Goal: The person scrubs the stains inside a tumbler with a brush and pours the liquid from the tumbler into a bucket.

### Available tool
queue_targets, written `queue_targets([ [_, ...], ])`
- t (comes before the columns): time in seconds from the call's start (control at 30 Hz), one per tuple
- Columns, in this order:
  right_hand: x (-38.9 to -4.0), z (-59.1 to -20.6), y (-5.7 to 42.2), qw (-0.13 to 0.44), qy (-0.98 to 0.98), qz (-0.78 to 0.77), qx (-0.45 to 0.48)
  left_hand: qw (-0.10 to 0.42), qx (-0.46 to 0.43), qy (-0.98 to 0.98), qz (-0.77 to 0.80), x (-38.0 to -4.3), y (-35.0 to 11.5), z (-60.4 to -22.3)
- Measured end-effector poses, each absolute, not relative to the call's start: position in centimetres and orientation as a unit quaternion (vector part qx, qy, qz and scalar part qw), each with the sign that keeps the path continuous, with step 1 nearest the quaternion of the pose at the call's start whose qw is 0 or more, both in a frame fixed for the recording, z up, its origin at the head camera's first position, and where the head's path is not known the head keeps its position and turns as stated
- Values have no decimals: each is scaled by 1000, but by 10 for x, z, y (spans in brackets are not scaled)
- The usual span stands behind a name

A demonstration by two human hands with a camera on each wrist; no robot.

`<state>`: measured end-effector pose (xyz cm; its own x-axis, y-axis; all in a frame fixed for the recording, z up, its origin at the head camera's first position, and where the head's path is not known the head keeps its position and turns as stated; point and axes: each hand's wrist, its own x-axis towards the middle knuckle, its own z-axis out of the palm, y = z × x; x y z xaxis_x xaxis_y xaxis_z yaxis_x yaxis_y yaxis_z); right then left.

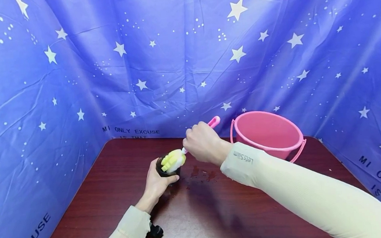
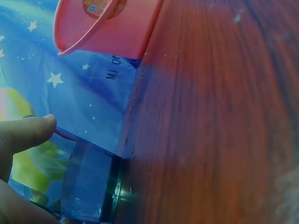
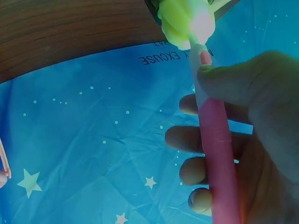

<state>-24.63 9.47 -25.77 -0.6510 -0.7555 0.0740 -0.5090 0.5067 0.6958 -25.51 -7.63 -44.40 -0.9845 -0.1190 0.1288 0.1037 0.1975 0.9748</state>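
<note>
Your right hand [image 1: 204, 142] grips the brush [image 3: 218, 158], and your left hand [image 1: 156, 183] clasps the cup [image 2: 88, 182] below it. From the head view you see the brush's yellow and white sponge [image 1: 173, 160] sitting in the cup's mouth, part of it rising above the rim, while your right fist covers most of the handle and leaves only its looped pink end showing.

The right wrist view gives you what the fist hides: your thumb lies along the white neck, your fingers wrap the pink handle from the other side, and a ribbed band runs across it. The cup there is mostly cut off behind the sponge.

In the left wrist view you look through the cup's clear wall, which reads as dark from the head; the sponge fills the part near the mouth, stopping short of the base. The base lies at the worktop [image 1: 94, 216], though you cannot tell whether it rests fully on it.

The pink bucket [image 1: 265, 131] stands beyond your right wrist, against the starry cloth [image 1: 186, 59]. Only the left wrist view shows you its round orange label [image 2: 105, 7]; only the head view shows wet spots [image 1: 203, 174] right of the cup.
</note>
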Motion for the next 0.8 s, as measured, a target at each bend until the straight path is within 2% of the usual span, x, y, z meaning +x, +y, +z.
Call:
queue_targets([
  [0.2, -249, -254, 89, 199, -837, -350, 370, 82, 10, -771, -631, -254, -78, -443],
  [0.6, -249, -252, 80, 157, -847, -354, 364, 91, 8, -772, -629, -255, -78, -445],
  [0.8, -249, -253, 79, 154, -847, -355, 364, 95, -1, -773, -627, -253, -77, -444],
])
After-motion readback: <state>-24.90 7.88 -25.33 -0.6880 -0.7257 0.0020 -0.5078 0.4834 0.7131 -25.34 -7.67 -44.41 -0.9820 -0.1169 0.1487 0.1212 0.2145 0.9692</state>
